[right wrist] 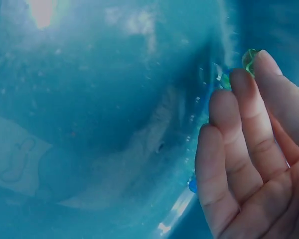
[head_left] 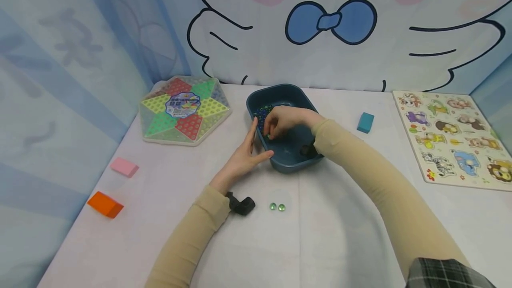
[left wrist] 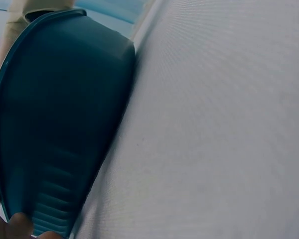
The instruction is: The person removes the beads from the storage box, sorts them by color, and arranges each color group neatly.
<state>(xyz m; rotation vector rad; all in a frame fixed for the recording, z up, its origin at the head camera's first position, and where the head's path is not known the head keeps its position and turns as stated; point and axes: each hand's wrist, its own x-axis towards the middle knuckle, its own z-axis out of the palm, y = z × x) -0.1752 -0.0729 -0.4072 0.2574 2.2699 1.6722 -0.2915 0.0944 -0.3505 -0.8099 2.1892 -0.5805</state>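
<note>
A dark blue-green plastic basin [head_left: 285,154] stands on the table with several blue and green glass marbles [head_left: 262,112] at its left end. My right hand [head_left: 286,120] reaches inside it. In the right wrist view, thumb and index fingertip pinch a green glass marble [right wrist: 248,61], the other fingers bent beside them. The left hand [head_left: 242,159] lies against the basin's near left side, fingers extended, index finger at the rim and thumb lower along the wall. The left wrist view shows the basin's outer wall [left wrist: 65,99] and a few fingertips [left wrist: 20,224].
Two green marbles [head_left: 277,206] lie on the white table nearer to me. A hexagonal coloured game board [head_left: 160,123] is left of the basin. Pink [head_left: 124,167] and orange [head_left: 106,204] blocks lie far left. A teal block [head_left: 365,122] and an animal puzzle board [head_left: 452,141] are on the right.
</note>
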